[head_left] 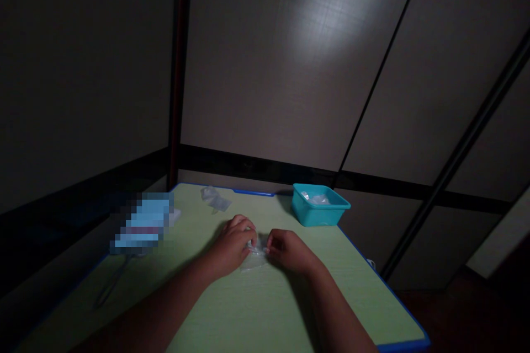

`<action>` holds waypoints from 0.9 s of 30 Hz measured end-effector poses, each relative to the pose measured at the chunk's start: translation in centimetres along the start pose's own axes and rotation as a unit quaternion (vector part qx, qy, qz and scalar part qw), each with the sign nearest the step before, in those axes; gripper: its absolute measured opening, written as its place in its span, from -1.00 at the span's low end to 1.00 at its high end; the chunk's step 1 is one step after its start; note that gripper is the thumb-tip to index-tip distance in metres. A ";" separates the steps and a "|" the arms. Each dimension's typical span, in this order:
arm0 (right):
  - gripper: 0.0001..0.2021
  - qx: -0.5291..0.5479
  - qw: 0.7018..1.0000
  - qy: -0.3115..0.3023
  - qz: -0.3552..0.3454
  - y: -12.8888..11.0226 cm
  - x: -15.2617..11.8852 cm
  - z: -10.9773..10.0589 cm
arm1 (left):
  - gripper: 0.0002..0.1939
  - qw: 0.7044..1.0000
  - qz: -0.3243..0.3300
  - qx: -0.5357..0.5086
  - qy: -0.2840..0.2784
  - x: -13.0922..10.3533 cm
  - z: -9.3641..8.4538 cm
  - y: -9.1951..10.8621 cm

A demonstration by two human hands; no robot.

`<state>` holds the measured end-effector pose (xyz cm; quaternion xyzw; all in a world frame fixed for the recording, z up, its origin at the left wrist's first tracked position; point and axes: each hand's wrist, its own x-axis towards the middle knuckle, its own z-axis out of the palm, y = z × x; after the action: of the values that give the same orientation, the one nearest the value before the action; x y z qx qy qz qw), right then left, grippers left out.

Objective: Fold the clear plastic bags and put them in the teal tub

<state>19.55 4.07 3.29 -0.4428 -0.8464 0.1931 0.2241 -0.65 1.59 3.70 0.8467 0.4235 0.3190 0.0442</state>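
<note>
A small clear plastic bag [253, 262] lies on the green tabletop between my hands. My left hand [237, 240] grips its left side, with thumb and fingers curled together. On the right side, my right hand [285, 248] pinches the bag's edge between thumb and fingertips. The plastic looks folded or bunched where the fingers meet it. Whether anything is inside the bag, I cannot tell.
A turquoise basket [318, 215] holding clear plastic pieces stands at the table's back right. More clear plastic [217, 199] lies at the back left. A pixelated blue item [144, 223] with a strap is at the left edge. Cabinet panels [265, 77] rise behind the table [256, 314].
</note>
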 end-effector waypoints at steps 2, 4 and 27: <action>-0.93 0.001 1.000 -0.008 0.006 0.0 -0.1 0.1 | -0.75 1.000 -0.002 0.001 -0.008 0.0 -0.1 -0.1; -0.92 0.001 1.000 -0.012 0.007 -0.1 -0.1 0.1 | -0.73 1.000 -0.004 0.001 -0.013 0.0 -0.1 -0.1; -0.92 0.007 1.000 -0.020 -0.015 0.3 -0.1 0.4 | -0.85 1.000 -0.012 -0.009 -0.014 -0.4 -0.2 0.3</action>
<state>19.57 4.13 2.82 -0.4246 -0.8558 0.2044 0.2135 -0.74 1.09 3.80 0.8456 0.4302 0.3101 0.0614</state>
